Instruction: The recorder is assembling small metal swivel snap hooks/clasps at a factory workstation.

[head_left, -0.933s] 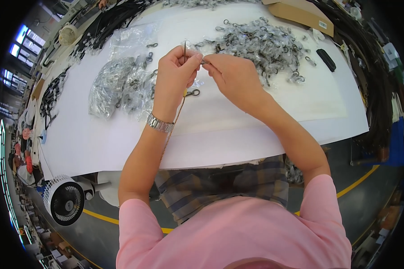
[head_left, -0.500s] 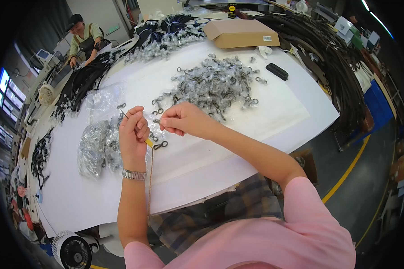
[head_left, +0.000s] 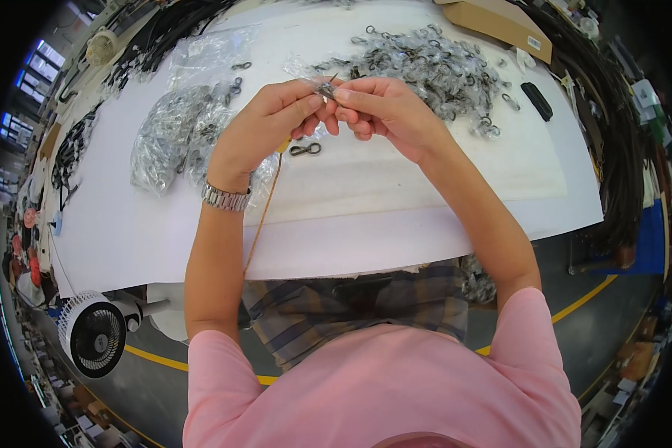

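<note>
Above the white-covered table, my left hand [head_left: 276, 119] and my right hand [head_left: 396, 116] meet fingertip to fingertip. Pinched between them is a small metal clasp [head_left: 325, 90], with clear plastic film [head_left: 300, 69] beside it. My left palm also keeps hold of a thin tool whose yellow handle [head_left: 284, 145] shows below the fingers, with a brown cord [head_left: 265, 205] hanging from it toward the table's front edge. A dark metal snap hook [head_left: 305, 149] lies just below my hands. Exactly how the fingers grip the clasp is partly hidden.
Beyond my right hand spreads a pile of plastic-wrapped metal hooks [head_left: 444, 75]. Clear plastic bags [head_left: 168, 134] sit left of my left hand. A black oblong case [head_left: 536, 101] and a cardboard box [head_left: 500, 26] lie at right. A fan [head_left: 93, 336] stands at lower left.
My hands have come together, the left one turning palm-down toward the right. The view has tilted lower, so the co-worker at the far left is out of sight.
</note>
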A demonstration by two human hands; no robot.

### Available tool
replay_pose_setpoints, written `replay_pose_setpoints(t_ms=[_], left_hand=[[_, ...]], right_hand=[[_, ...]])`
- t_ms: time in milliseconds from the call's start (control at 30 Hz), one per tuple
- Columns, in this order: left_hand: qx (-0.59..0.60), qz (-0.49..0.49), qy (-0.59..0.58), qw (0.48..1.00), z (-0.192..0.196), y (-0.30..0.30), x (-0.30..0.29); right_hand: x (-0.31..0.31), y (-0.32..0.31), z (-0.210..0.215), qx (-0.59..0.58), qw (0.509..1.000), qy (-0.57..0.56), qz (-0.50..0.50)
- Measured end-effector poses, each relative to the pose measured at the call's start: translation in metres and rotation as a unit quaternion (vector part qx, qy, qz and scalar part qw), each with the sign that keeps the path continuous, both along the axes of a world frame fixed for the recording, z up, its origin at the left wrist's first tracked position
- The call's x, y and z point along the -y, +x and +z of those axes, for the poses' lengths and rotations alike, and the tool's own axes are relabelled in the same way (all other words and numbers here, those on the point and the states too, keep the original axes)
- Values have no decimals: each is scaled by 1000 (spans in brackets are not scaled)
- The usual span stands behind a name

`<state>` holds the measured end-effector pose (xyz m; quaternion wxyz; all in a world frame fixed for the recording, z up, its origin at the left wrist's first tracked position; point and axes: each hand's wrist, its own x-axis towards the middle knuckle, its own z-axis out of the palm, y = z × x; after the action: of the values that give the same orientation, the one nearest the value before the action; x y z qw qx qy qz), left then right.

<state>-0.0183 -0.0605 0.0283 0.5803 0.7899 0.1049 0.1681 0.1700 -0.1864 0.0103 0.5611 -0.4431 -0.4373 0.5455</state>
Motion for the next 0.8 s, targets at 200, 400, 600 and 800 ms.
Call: replay_pose_setpoints(t_ms=[200, 400, 600, 800], left_hand=[[15, 9, -96, 995, 1, -2, 2], [26, 7, -71, 997, 5, -2, 12], [11, 33, 0, 999, 2, 10, 22], [30, 203, 244, 948, -8, 31, 41]], right_hand=[[8, -6, 2, 125, 987, 62, -81], [7, -10, 0, 210, 967, 49, -135], [7, -20, 8, 234, 951, 86, -181], [7, -10, -6, 270, 929, 99, -231]])
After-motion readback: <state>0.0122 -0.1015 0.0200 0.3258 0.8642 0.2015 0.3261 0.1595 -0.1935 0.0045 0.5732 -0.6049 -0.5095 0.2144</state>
